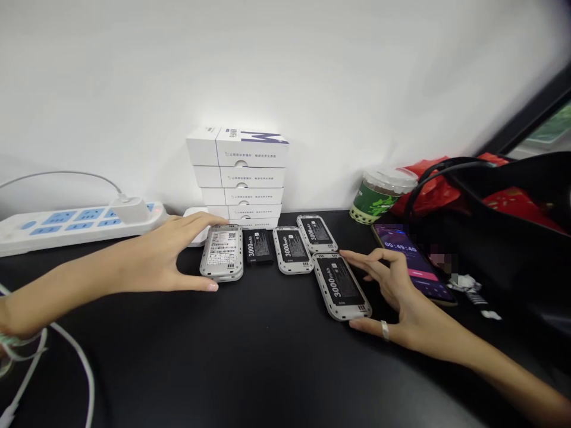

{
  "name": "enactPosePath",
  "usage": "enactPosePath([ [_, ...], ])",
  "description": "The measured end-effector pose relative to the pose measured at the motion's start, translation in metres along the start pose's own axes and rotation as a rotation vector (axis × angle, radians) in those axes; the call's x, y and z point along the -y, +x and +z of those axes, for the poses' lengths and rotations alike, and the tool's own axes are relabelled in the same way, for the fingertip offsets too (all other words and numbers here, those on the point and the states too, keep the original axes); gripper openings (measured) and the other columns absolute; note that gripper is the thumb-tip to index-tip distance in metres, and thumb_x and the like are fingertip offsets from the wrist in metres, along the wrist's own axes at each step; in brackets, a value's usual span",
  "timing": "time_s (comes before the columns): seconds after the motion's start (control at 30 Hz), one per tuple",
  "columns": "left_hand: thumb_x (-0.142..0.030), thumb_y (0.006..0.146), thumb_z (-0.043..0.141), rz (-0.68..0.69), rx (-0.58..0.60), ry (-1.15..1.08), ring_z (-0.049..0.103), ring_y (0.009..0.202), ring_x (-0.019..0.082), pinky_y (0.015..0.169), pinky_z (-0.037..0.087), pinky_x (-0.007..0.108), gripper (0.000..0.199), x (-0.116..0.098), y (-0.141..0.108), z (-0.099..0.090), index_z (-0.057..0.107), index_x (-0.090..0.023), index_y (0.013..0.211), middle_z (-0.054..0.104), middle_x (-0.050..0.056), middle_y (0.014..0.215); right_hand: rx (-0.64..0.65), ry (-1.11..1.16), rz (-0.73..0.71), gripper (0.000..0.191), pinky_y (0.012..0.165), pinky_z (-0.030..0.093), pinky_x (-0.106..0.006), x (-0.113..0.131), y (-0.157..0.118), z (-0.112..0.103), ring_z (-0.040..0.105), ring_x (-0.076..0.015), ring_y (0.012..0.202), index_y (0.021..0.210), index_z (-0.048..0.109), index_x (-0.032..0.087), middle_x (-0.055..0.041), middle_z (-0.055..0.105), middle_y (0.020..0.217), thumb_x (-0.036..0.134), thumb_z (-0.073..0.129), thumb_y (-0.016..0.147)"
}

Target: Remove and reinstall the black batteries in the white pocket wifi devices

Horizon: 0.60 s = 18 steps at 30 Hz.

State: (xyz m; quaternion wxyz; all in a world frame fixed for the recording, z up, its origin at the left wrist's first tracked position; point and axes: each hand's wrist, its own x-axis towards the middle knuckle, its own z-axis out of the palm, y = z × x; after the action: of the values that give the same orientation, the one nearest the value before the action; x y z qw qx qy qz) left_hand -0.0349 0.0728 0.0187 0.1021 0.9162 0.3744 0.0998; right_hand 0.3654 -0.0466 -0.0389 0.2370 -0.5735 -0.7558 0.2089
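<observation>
My left hand [154,252] spans a white rounded device with no back cover [222,246], fingers at its far end and thumb at its near edge. A printed label shows in its open back, and it seems to lie on another one. Beside it lies a loose black 3000mAh battery [259,246]. My right hand [397,291], with a ring on the thumb, grips a similar device with a battery in it [341,285] by its far and near ends, on the table. Two more devices with batteries, one in the middle [293,249] and one behind [317,233], lie between the hands.
Several white boxes [252,157] stand stacked against the wall. At left are a power strip [80,223] and white cables [82,356]. A lidded drink cup [379,193], a phone showing a timer [413,261], a crumpled wrapper [473,288] and a black bag [526,238] are at right.
</observation>
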Motion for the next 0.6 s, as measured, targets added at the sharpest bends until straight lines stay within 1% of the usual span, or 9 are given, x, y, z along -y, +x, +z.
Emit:
enactPosePath([
  [0.1,-0.062,0.081,0.073,-0.015,0.031,-0.012,0.055,0.131,0.040,0.108,0.046,0.052,0.084,0.003,0.005,0.004,0.041,-0.028,0.151,0.053,0.008,0.150,-0.041,-0.052,-0.035,0.096,0.114,0.048,-0.052,0.003,-0.004,-0.002,0.052,-0.0369,0.136,0.159,0.026,0.034,-0.0102,0.034,0.141,0.058,0.077,0.081],
  [0.17,-0.063,0.079,0.073,-0.062,0.037,-0.006,0.053,0.130,0.041,0.107,0.045,0.055,0.087,0.004,0.006,0.007,0.039,-0.029,0.152,0.052,0.009,0.150,-0.121,-0.097,-0.066,0.097,0.109,0.053,-0.053,0.008,-0.006,-0.005,0.057,-0.0362,0.129,0.160,0.026,0.037,-0.0097,0.036,0.140,0.059,0.077,0.080],
  [0.23,-0.066,0.073,0.076,-0.115,0.030,0.019,0.053,0.126,0.043,0.106,0.045,0.059,0.094,0.003,0.006,0.009,0.040,-0.028,0.150,0.053,0.011,0.147,-0.211,-0.137,-0.109,0.092,0.106,0.055,-0.053,0.018,-0.008,-0.008,0.058,-0.0358,0.126,0.158,0.029,0.038,-0.0099,0.038,0.139,0.060,0.076,0.082],
  [0.3,-0.066,0.066,0.080,-0.141,0.009,0.032,0.053,0.122,0.043,0.104,0.045,0.061,0.097,-0.006,0.004,0.010,0.044,-0.025,0.146,0.054,0.013,0.140,-0.260,-0.120,-0.165,0.085,0.105,0.056,-0.051,0.030,-0.009,-0.009,0.056,-0.0359,0.130,0.154,0.031,0.036,-0.0112,0.041,0.145,0.056,0.075,0.084],
  [0.37,-0.063,0.064,0.082,-0.125,-0.003,-0.007,0.052,0.122,0.043,0.103,0.046,0.059,0.097,-0.023,-0.002,0.014,0.042,-0.023,0.142,0.055,0.013,0.135,-0.229,-0.046,-0.233,0.079,0.105,0.057,-0.047,0.042,-0.011,-0.007,0.052,-0.0346,0.138,0.147,0.027,0.035,-0.0128,0.042,0.153,0.050,0.075,0.086],
  [0.43,-0.058,0.064,0.084,-0.086,0.002,-0.082,0.050,0.125,0.042,0.102,0.048,0.056,0.098,-0.048,-0.009,0.020,0.037,-0.024,0.143,0.053,0.013,0.134,-0.153,-0.028,-0.309,0.076,0.104,0.057,-0.047,0.055,-0.012,-0.001,0.052,-0.0342,0.141,0.141,0.024,0.034,-0.0159,0.043,0.158,0.048,0.075,0.087],
  [0.47,-0.055,0.062,0.086,-0.061,0.004,-0.112,0.050,0.126,0.041,0.102,0.048,0.055,0.100,-0.062,-0.013,0.025,0.036,-0.024,0.143,0.052,0.012,0.135,-0.106,-0.065,-0.351,0.076,0.104,0.055,-0.051,0.060,-0.012,0.003,0.053,-0.0355,0.141,0.140,0.024,0.032,-0.0183,0.044,0.158,0.051,0.075,0.087],
  [0.53,-0.050,0.057,0.091,-0.028,0.060,-0.174,0.051,0.125,0.041,0.103,0.047,0.056,0.102,-0.087,-0.020,0.035,0.039,-0.024,0.141,0.054,0.011,0.131,-0.010,-0.186,-0.458,0.079,0.104,0.052,-0.058,0.070,-0.010,0.014,0.055,-0.0388,0.138,0.140,0.026,0.027,-0.0239,0.047,0.156,0.056,0.075,0.085],
  [0.6,-0.050,0.055,0.094,0.010,0.108,-0.226,0.054,0.122,0.039,0.105,0.046,0.057,0.101,-0.104,-0.022,0.044,0.043,-0.024,0.138,0.057,0.010,0.130,0.049,-0.275,-0.560,0.080,0.101,0.050,-0.059,0.078,-0.006,0.025,0.058,-0.0403,0.135,0.139,0.028,0.023,-0.0276,0.053,0.151,0.059,0.075,0.084],
])
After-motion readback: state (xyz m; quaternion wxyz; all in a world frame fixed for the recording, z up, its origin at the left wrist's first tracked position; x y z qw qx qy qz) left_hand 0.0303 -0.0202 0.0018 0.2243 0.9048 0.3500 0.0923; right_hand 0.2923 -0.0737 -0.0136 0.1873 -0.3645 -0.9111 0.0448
